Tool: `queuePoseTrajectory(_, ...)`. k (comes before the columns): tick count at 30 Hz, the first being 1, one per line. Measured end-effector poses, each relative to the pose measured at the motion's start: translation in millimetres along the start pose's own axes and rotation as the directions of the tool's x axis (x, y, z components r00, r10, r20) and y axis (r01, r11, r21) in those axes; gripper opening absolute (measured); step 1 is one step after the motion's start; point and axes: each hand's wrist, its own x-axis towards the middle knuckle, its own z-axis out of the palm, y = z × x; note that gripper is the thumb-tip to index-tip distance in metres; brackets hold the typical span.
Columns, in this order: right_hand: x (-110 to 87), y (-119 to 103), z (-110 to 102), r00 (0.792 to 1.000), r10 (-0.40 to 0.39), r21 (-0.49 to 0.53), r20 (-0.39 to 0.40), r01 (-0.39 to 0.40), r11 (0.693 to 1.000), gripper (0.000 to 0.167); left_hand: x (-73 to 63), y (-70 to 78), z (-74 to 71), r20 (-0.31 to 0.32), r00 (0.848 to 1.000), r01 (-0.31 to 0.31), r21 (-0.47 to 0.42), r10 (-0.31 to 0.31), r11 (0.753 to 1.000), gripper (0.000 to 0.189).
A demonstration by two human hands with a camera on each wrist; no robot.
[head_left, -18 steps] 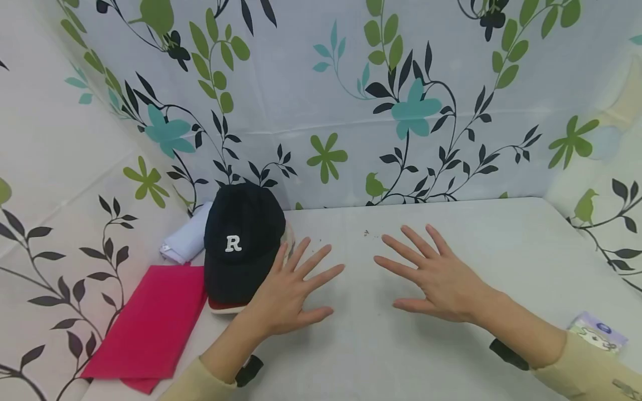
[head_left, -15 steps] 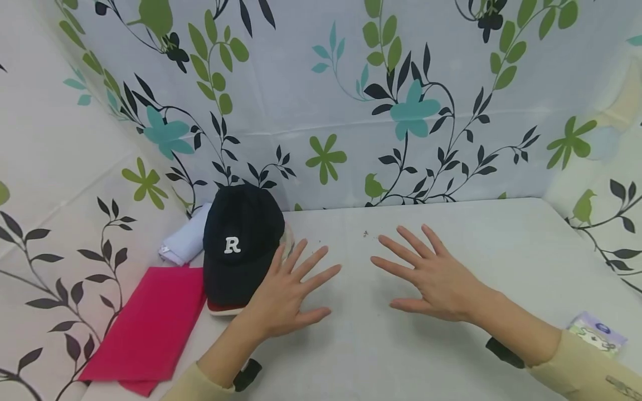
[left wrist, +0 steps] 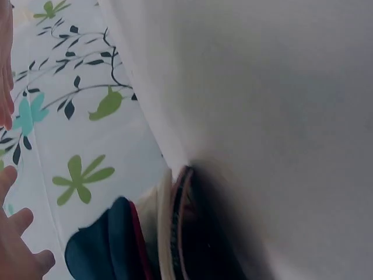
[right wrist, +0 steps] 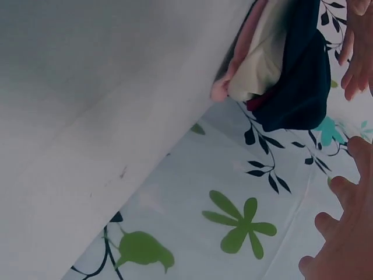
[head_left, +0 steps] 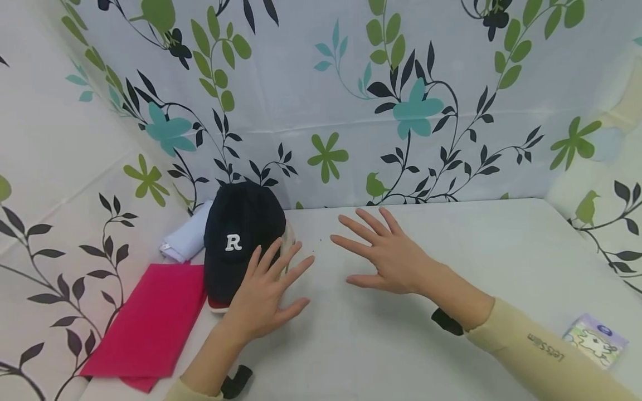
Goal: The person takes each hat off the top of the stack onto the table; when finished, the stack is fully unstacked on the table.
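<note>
My left hand [head_left: 263, 298], fingers spread and straight, hovers over the front right part of a black cap [head_left: 238, 223] with a white letter R. It covers part of the brim; whether it touches the cap I cannot tell. My right hand [head_left: 391, 253], also spread with straight fingers, is above the white table [head_left: 351, 356], to the right of the cap, and holds nothing. Both wrist views show the cap on top of a stack of other caps, with cream [right wrist: 256, 76] and pink [right wrist: 242, 52] edges showing under the dark one.
A folded pink-red cloth [head_left: 150, 317] lies left of the caps. Behind it is a rolled pale blue cloth [head_left: 185, 234]. A small purple packet [head_left: 597, 340] lies at the right, partly behind my right sleeve. A leaf-patterned curtain [head_left: 326, 100] closes off the back.
My right hand has moved left and a little away from me. My left hand has shifted left, further over the cap's front. The cap has stayed in place.
</note>
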Motion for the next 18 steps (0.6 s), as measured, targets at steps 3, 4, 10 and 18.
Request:
queuePoseTrajectory(3,17.6,-5,5,1.0,0.003,0.017,0.011,-0.003,1.0,0.075,-7.4,-5.4,-1.2,-0.038,0.999,0.036,-0.022,-0.037,0.999,0.066)
queuePoseTrajectory(4,23.5,-7,7,1.0,0.006,0.024,0.015,-0.006,1.0,0.075,-10.4,-7.5,-2.2,-0.051,0.997,0.049,-0.027,-0.05,0.998,0.067)
queuePoseTrajectory(10,54.4,-15,19,1.0,0.02,0.075,0.011,-0.02,0.997,0.075,-27.8,-20.8,-9.9,-0.097,0.983,0.15,-0.052,-0.155,0.987,0.069)
queuePoseTrajectory(18,86.0,-22,25,0.998,0.065,0.149,0.016,-0.067,0.986,0.075,-55.1,-42.3,-21.0,-0.102,0.945,0.3,-0.113,-0.312,0.947,0.085)
